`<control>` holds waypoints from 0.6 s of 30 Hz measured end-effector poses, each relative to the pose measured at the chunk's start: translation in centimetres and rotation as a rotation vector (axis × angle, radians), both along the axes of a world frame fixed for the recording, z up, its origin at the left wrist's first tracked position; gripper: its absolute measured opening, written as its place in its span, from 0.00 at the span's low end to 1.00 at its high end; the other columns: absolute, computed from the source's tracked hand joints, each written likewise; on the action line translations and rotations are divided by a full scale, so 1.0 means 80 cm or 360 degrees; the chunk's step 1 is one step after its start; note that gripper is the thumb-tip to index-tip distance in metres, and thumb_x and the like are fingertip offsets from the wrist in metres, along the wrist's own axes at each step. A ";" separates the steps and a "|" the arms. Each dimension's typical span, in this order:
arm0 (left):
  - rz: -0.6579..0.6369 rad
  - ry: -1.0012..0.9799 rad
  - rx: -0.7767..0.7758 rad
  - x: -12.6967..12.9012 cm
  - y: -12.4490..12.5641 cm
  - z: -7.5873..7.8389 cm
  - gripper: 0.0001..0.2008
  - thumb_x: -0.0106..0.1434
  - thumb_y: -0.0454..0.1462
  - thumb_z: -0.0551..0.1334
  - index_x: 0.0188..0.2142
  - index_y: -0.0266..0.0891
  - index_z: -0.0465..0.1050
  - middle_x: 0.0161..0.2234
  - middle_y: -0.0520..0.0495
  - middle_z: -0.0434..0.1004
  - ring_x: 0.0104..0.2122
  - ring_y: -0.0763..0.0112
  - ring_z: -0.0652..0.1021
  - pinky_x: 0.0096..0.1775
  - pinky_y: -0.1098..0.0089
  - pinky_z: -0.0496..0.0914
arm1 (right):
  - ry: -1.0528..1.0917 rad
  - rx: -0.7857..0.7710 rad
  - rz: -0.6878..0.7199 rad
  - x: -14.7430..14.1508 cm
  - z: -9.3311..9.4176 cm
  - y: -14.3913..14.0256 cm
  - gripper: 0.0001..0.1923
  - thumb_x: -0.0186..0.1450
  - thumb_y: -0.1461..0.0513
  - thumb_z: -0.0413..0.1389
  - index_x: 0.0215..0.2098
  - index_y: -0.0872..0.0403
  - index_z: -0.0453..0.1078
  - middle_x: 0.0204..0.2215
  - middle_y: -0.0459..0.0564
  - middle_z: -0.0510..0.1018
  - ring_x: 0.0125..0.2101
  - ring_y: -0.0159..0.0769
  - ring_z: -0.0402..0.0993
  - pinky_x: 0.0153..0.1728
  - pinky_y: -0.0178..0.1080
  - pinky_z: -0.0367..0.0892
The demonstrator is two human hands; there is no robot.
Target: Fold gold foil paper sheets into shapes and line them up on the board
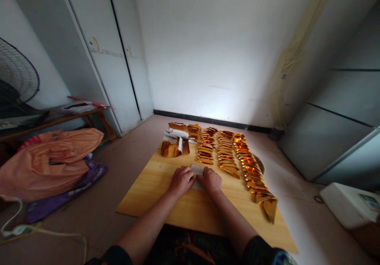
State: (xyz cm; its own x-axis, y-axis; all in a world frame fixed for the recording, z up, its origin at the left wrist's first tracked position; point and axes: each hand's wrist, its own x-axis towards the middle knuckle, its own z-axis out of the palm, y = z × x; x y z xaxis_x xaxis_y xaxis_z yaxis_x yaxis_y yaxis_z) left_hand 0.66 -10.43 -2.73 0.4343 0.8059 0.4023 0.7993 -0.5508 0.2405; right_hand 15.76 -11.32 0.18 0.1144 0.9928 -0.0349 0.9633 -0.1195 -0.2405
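Observation:
A small white sheet of paper (197, 170) lies on the wooden board (151, 193) in front of me. My left hand (181, 182) curls its fingers on the sheet's left side. On the right side my right hand (211, 180) is closed in the same way, thumb toward the middle. Both hands rest low on the board, a short gap apart; their fingertips are partly hidden. Just beyond them stand rows of folded gold foil papers (227, 154). A longer row of gold pieces (252, 174) runs along the right edge.
At the board's far left are white paper strips (178, 133) and a curved gold foil sheet (170, 149). Orange and purple bags (53, 162) lie on the left, near a fan (18, 73). A white box (350, 205) sits on the right. Cabinets (101, 51) flank the wall.

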 end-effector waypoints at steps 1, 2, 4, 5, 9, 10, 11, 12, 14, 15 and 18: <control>0.0004 0.0013 -0.0001 0.000 0.000 0.001 0.03 0.58 0.34 0.62 0.28 0.39 0.71 0.33 0.49 0.73 0.37 0.67 0.71 0.38 0.68 0.62 | -0.0004 -0.0007 -0.0007 -0.002 0.002 0.000 0.16 0.60 0.51 0.53 0.39 0.53 0.68 0.37 0.54 0.77 0.36 0.40 0.76 0.31 0.35 0.63; 0.0007 0.0022 -0.0004 0.001 -0.001 0.002 0.03 0.58 0.34 0.62 0.28 0.39 0.71 0.33 0.49 0.73 0.37 0.67 0.71 0.38 0.68 0.62 | 0.0000 -0.0014 -0.0015 -0.003 0.003 0.000 0.17 0.60 0.51 0.53 0.40 0.54 0.68 0.38 0.55 0.77 0.37 0.41 0.76 0.32 0.35 0.63; 0.0019 0.0028 -0.0014 0.002 -0.002 0.004 0.03 0.58 0.35 0.62 0.28 0.39 0.71 0.33 0.48 0.73 0.37 0.67 0.71 0.38 0.68 0.61 | 0.0030 -0.0040 -0.0028 -0.002 0.006 -0.001 0.17 0.59 0.52 0.54 0.41 0.54 0.68 0.39 0.55 0.77 0.38 0.41 0.76 0.32 0.35 0.63; 0.0025 0.0026 -0.0020 0.002 -0.003 0.005 0.03 0.58 0.35 0.62 0.28 0.39 0.71 0.33 0.48 0.72 0.37 0.67 0.71 0.38 0.68 0.61 | 0.0051 -0.0057 -0.0035 0.000 0.008 -0.001 0.16 0.59 0.53 0.54 0.41 0.54 0.68 0.39 0.55 0.77 0.38 0.41 0.75 0.33 0.35 0.63; 0.0037 0.0007 -0.0053 0.002 -0.007 0.008 0.04 0.57 0.35 0.63 0.26 0.39 0.70 0.33 0.48 0.72 0.37 0.67 0.70 0.38 0.68 0.61 | 0.0129 -0.0127 -0.0099 0.022 0.010 0.000 0.10 0.58 0.59 0.53 0.38 0.53 0.69 0.37 0.53 0.78 0.38 0.40 0.75 0.32 0.35 0.62; 0.0037 0.0004 -0.0059 0.003 -0.007 0.008 0.04 0.57 0.35 0.63 0.26 0.39 0.70 0.32 0.49 0.72 0.37 0.67 0.70 0.38 0.68 0.61 | 0.0148 -0.0146 -0.0119 0.029 0.009 0.001 0.09 0.58 0.60 0.52 0.37 0.53 0.69 0.35 0.53 0.78 0.37 0.39 0.75 0.31 0.35 0.62; 0.0039 0.0004 -0.0061 0.003 -0.007 0.008 0.05 0.57 0.35 0.63 0.25 0.39 0.70 0.32 0.48 0.72 0.37 0.67 0.70 0.38 0.68 0.61 | 0.0174 -0.0154 -0.0119 0.035 0.007 0.001 0.09 0.58 0.61 0.52 0.36 0.53 0.69 0.35 0.52 0.78 0.37 0.39 0.75 0.31 0.35 0.61; 0.0042 0.0004 -0.0061 0.003 -0.007 0.008 0.05 0.57 0.35 0.63 0.25 0.39 0.70 0.32 0.48 0.71 0.37 0.67 0.70 0.38 0.68 0.61 | 0.0201 -0.0139 -0.0095 0.040 0.006 0.002 0.09 0.57 0.62 0.52 0.37 0.53 0.69 0.35 0.52 0.77 0.37 0.38 0.74 0.31 0.34 0.61; 0.0056 0.0001 -0.0065 0.005 -0.006 0.008 0.06 0.57 0.34 0.62 0.24 0.39 0.70 0.32 0.48 0.71 0.37 0.67 0.70 0.38 0.68 0.62 | 0.0232 -0.0051 -0.0008 0.047 0.002 0.004 0.13 0.57 0.65 0.52 0.40 0.53 0.69 0.40 0.51 0.76 0.38 0.36 0.74 0.31 0.33 0.61; 0.0065 -0.0003 -0.0076 0.005 -0.005 0.008 0.06 0.57 0.34 0.62 0.24 0.39 0.70 0.31 0.48 0.71 0.36 0.68 0.70 0.38 0.69 0.62 | 0.0237 -0.0005 0.0052 0.048 0.000 0.006 0.16 0.56 0.65 0.52 0.44 0.52 0.69 0.43 0.52 0.74 0.39 0.36 0.74 0.32 0.33 0.62; 0.0080 -0.0034 -0.0154 0.007 0.001 0.010 0.07 0.57 0.32 0.62 0.23 0.39 0.69 0.30 0.49 0.70 0.35 0.69 0.70 0.37 0.70 0.62 | 0.0215 0.0042 0.0230 0.047 0.001 0.011 0.26 0.54 0.66 0.53 0.52 0.50 0.65 0.50 0.51 0.71 0.42 0.36 0.72 0.36 0.33 0.62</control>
State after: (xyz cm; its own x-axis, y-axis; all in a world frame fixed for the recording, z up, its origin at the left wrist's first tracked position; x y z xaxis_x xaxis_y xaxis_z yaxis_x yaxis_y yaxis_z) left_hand 1.23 -10.33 -1.94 0.3848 0.8619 0.3302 0.8193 -0.4837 0.3078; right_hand 19.52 -10.45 0.28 -0.0330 0.9994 -0.0143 0.9286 0.0254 -0.3702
